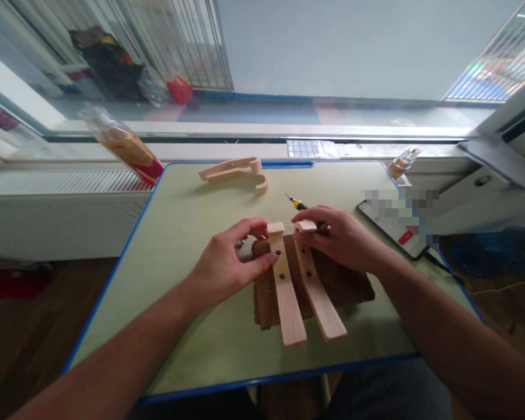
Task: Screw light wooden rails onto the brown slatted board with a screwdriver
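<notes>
Two pale wooden bars lie side by side on a brown perforated board (345, 286) on the green desk (188, 216). My left hand (227, 262) pinches the left wooden bar (286, 297) near its top end, thumb against its side. My right hand (341, 236) grips the top of the right wooden bar (317, 291) and also holds a small yellow-and-black screwdriver (298, 204), whose tip points away to the upper left. Both bars show dark holes near their upper ends.
A curved wooden assembly (240, 172) lies at the desk's far side. A tilted bottle (122, 143) stands at the far left corner, a small bottle (402, 162) at the far right. A phone (394, 227) with a cable lies right of my hand.
</notes>
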Demonstrator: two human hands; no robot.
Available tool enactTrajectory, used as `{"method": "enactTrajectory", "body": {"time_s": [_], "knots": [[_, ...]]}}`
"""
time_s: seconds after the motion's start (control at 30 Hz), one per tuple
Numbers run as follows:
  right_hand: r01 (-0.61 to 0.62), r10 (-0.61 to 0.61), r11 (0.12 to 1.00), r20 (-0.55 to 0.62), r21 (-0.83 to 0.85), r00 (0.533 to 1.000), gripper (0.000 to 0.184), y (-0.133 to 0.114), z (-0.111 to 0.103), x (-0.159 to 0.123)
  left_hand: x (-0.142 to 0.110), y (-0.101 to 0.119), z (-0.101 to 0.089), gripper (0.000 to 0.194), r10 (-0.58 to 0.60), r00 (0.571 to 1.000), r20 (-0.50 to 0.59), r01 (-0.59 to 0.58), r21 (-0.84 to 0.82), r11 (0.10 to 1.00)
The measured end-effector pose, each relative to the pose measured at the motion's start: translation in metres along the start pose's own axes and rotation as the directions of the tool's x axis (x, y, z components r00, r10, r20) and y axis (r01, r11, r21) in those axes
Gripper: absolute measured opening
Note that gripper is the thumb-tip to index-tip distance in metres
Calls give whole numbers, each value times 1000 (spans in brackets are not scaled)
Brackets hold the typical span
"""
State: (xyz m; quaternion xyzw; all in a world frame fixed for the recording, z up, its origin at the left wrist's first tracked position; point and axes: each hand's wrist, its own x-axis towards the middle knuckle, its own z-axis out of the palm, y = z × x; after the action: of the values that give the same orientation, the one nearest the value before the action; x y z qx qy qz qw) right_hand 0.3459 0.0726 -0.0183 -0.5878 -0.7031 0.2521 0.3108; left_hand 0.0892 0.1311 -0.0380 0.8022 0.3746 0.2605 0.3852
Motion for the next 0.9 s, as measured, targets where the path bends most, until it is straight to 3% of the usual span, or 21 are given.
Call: {"method": "enactTrajectory", "body": {"time_s": [0.13,0.3,0.4,0.5,0.67,0.9], "knots": [[29,-29,999,7,-15,1000,34,-1,-13,-4,2,7,-10,50,25,1000,7,-25,25,999],[65,-65,998,-11,-4,998,47,-1,-41,-11,6,4,-39,35,81,995,52,-88,144,986],[27,-5,994,-202,102,979,34,-1,-48,-11,6,-2,-55,23,41,997,-65,-17,331,943],[59,21,977,-368,206,930,19,-3,-44,-11,3,-2,-65,19,57,998,-10,-44,495,868],[115,36,945,-447,305,894,27,-4,-36,-13,0,17,-64,15,43,992,120,-108,618,779],[90,60,943,-429,322,901,30,0,-36,-19,9,51,-43,14,-62,970,237,-157,798,582]]}}
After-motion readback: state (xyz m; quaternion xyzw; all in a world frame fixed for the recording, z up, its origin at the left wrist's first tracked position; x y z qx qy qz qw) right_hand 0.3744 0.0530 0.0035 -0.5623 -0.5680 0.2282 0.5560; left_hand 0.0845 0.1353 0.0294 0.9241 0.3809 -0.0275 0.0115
